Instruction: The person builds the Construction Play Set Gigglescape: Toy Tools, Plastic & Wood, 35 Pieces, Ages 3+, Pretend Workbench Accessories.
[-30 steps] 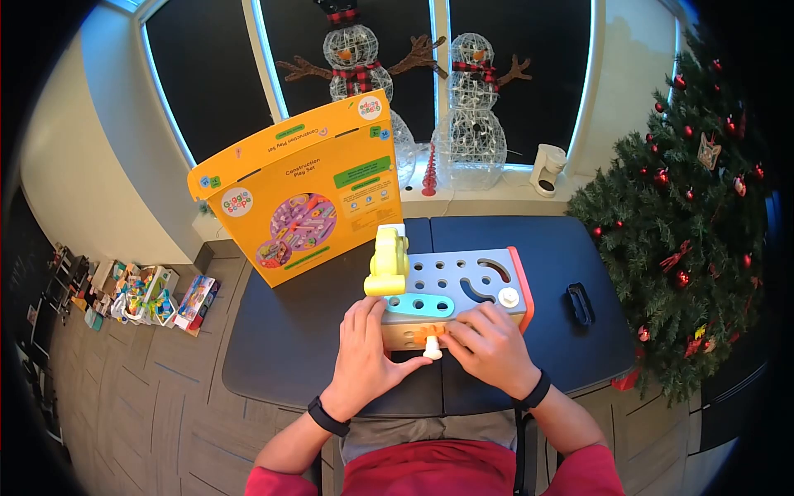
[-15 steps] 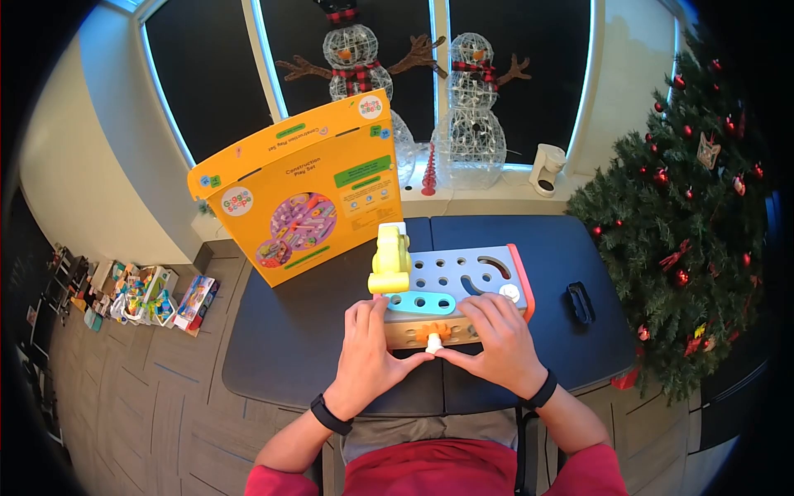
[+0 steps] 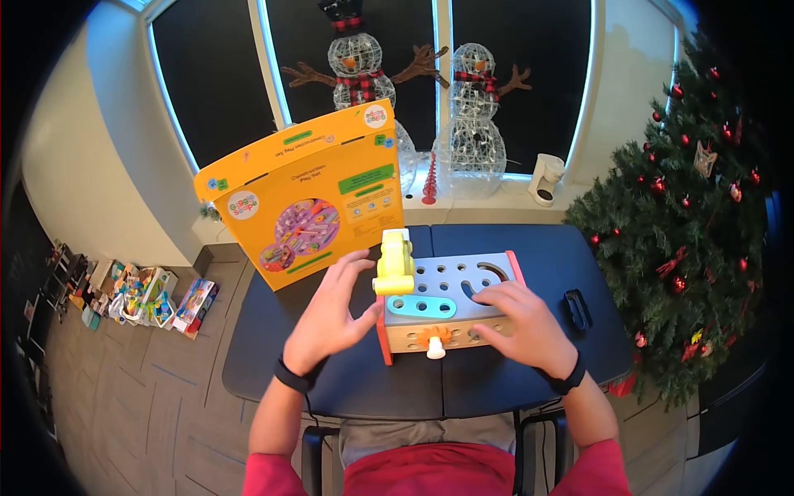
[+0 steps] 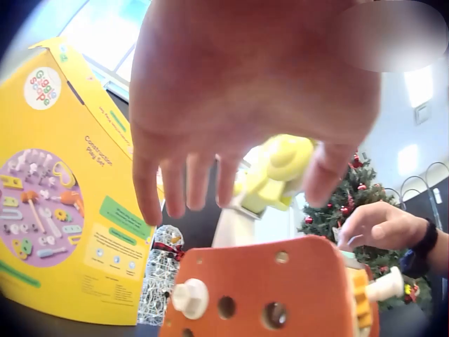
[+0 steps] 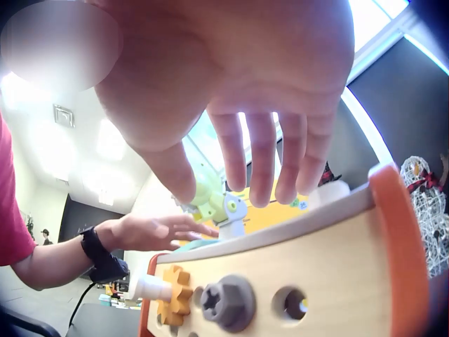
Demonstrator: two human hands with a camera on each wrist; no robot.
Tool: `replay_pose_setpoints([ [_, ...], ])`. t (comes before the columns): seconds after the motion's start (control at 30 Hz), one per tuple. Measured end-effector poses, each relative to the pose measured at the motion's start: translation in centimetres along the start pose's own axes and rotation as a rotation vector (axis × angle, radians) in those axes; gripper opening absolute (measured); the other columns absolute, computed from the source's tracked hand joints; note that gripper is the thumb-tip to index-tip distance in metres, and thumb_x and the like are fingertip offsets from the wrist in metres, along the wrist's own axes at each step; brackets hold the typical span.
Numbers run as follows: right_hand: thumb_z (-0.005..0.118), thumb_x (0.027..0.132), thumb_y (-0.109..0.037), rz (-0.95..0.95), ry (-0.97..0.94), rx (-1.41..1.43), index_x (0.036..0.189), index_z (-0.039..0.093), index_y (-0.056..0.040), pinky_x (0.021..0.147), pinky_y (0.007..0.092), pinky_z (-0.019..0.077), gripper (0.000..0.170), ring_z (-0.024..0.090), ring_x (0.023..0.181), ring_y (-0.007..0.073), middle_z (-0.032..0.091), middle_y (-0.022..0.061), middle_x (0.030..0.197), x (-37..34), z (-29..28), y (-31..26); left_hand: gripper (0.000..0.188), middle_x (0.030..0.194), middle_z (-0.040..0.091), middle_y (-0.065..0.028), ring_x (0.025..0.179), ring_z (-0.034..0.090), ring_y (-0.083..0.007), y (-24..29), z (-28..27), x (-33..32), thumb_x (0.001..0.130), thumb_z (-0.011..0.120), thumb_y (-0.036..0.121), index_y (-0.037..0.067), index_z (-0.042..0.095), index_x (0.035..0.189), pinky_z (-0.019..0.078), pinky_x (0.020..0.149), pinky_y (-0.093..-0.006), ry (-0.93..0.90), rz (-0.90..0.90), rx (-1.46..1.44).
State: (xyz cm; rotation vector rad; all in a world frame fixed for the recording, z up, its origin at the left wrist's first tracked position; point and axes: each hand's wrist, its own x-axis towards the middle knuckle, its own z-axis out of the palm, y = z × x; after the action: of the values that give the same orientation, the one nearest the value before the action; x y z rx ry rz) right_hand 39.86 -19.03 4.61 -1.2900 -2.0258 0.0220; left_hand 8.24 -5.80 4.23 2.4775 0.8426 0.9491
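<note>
A toy workbench box (image 3: 403, 339) with a grey perforated top, wooden front and red-orange ends stands on the table. An orange gear (image 5: 175, 295) sits on its front with a white bolt (image 3: 436, 350) sticking out of it. A teal strip (image 3: 423, 307) with holes lies on the top, beside an upright yellow toy piece (image 3: 395, 264). My left hand (image 3: 331, 310) hovers by the left end, fingers extended and holding nothing. My right hand (image 3: 529, 326) is over the right front corner, fingers spread and empty. A grey bolt (image 5: 228, 303) shows on the front.
A large yellow play-set box (image 3: 331, 178) stands at the table's back left. To the right lies a black strap-like item (image 3: 576, 310) on the dark table (image 3: 529, 388). A decorated tree (image 3: 662, 231) rises beyond the right edge.
Both hands have drawn apart from the white bolt at the gear, left hand to the left and right hand to the right. Gear and bolt stay on the front. The head view has tilted slightly.
</note>
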Motion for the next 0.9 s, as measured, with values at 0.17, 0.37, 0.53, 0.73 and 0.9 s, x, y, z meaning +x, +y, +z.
replay_pose_setpoints([
  [0.17,0.086,0.084,-0.013,0.036,0.098,-0.058,0.111,0.074,-0.0031,0.094,0.0418,0.0559,0.031,0.069,0.107,0.0347,0.074,0.0145,0.108,2.0,-4.7,1.2,0.112,0.168,0.039,-0.0212,0.160,0.030,-0.0380,-4.7,-0.6,2.5,0.074,0.096,0.051,0.003,0.043,0.160,0.0293,0.130,-0.0485,-0.377,0.041,-0.065],
  [0.37,0.084,0.086,-0.016,0.031,0.164,-0.202,0.107,0.073,-0.0011,0.093,0.0424,0.0560,0.027,0.070,0.105,0.0358,0.074,0.0155,0.108,3.8,-8.0,2.9,0.118,0.164,0.045,-0.0183,0.157,0.035,-0.0369,-4.1,-0.6,2.7,0.064,0.102,0.050,0.005,0.047,0.158,0.0325,0.128,-0.0473,-0.391,-0.088,-0.152],
  [0.53,0.083,0.086,-0.016,-0.059,0.275,-0.393,0.106,0.073,-0.0009,0.090,0.0439,0.0564,0.027,0.069,0.102,0.0364,0.073,0.0152,0.106,6.0,-9.3,2.5,0.114,0.152,0.056,-0.0190,0.146,0.046,-0.0357,-2.9,-0.2,1.9,0.060,0.103,0.050,0.002,0.053,0.151,0.0397,0.122,-0.0446,-0.295,-0.017,-0.078],
  [0.73,0.085,0.082,-0.017,-0.308,0.275,-0.387,0.109,0.074,-0.0028,0.089,0.0440,0.0560,0.033,0.069,0.101,0.0345,0.072,0.0135,0.106,8.3,-8.3,-1.5,0.114,0.142,0.061,-0.0214,0.138,0.052,-0.0378,-0.3,0.1,1.2,0.059,0.103,0.052,-0.004,0.054,0.145,0.0448,0.117,-0.0438,-0.212,-0.012,0.026],
  [0.9,0.087,0.080,-0.020,-0.425,0.188,-0.215,0.110,0.074,-0.0048,0.086,0.0427,0.0562,0.037,0.068,0.098,0.0317,0.070,0.0109,0.105,8.5,-5.5,-4.6,0.094,0.140,0.063,-0.0234,0.134,0.057,-0.0397,-0.6,0.1,1.7,0.075,0.096,0.044,-0.004,0.055,0.145,0.0460,0.116,-0.0441,-0.188,-0.021,-0.053],
])
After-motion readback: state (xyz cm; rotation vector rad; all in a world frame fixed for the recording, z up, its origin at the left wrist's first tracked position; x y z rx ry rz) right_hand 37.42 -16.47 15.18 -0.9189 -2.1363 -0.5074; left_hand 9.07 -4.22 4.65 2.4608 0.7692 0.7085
